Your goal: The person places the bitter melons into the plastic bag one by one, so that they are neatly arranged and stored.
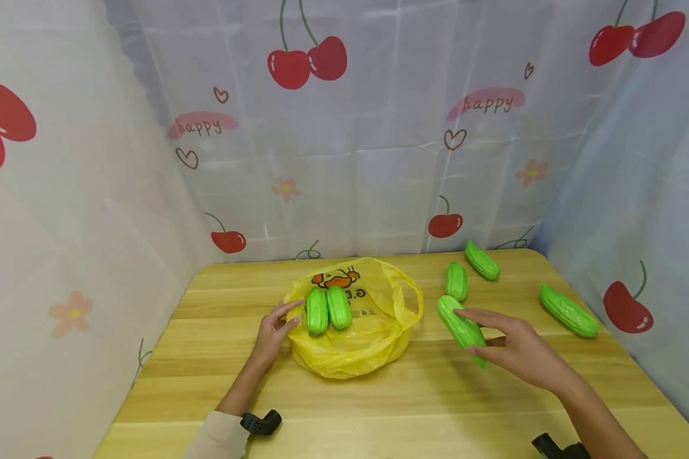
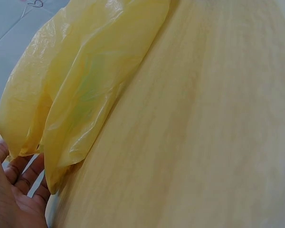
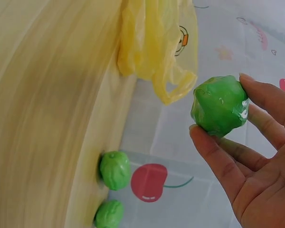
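Right hand (image 1: 519, 350) pinches a green vegetable (image 1: 458, 322) between thumb and fingers, to the right of the yellow bag (image 1: 350, 364); the left hand (image 1: 270, 336), fingers apart, touches the bag's left side. A steady hold calls for thumb and fingertips squarely opposed on that glossy skin, the bag's mouth staying wide.

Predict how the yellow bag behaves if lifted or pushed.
Probably floppy: the yellow bag is creased and thin enough that green shows through in the left-wrist view. Likely lopsided if lifted: the two visible green gourds sit toward its left.
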A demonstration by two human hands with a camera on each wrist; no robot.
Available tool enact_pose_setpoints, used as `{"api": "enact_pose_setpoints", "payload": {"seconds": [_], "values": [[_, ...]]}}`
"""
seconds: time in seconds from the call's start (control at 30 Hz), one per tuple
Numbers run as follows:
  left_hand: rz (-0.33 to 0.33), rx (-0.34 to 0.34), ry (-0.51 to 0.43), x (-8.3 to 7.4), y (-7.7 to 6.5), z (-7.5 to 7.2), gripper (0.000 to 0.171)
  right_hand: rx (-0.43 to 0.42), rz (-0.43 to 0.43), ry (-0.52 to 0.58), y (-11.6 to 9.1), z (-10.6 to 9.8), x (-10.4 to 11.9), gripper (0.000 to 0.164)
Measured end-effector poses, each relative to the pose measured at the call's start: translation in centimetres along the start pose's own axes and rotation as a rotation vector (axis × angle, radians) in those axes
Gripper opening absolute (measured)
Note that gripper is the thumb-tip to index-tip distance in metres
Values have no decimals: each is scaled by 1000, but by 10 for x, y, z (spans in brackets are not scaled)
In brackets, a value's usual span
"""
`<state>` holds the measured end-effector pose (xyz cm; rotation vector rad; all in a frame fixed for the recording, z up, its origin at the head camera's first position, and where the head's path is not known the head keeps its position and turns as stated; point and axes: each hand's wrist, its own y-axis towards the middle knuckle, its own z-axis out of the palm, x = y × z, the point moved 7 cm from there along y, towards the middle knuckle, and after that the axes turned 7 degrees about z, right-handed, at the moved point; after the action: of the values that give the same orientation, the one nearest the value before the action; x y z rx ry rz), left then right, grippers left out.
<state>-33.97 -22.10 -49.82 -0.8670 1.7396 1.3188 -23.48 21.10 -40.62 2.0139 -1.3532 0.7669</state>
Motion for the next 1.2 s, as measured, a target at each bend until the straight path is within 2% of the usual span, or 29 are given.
{"api": "enact_pose_setpoints", "payload": {"seconds": [0.33,0.6,0.83,1.2], "values": [[-5,4,-23,4,-3,2,42,31,-47,52,14,8,15,65],[-18,-6,-3,4,-2,2,42,15,-88,18,27,16,29,64],[1,-4,6,1,1,1,41,7,-94,33,38,23,37,63],[-8,3,-10,0,1,1,41,11,-75,91,58,35,52,62]]}}
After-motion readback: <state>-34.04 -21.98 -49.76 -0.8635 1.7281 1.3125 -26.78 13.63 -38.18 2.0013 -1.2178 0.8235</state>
